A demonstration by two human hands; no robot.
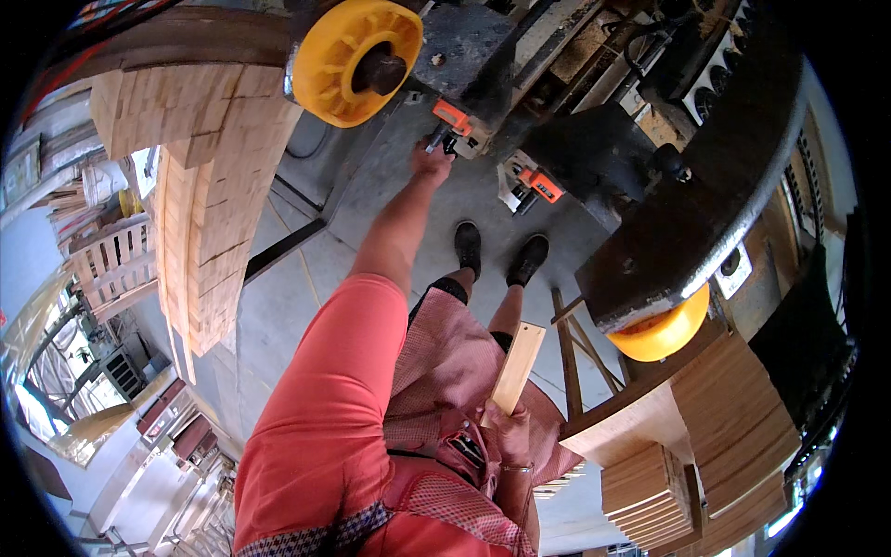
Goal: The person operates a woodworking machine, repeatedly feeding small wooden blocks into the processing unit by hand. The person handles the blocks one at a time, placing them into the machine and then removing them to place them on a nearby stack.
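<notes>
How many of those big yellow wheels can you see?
2: one yellow wheel at the top, up-left of the left hand; another at right, partly hidden by the dark curved metal piece. More may be hidden.

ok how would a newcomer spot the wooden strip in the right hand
Find the reddish checked apron at lower centre. Over its right side, the right hand grips one end of a short, pale wooden strip. Unlike the boards stacked at left, it is single and handheld.
</notes>
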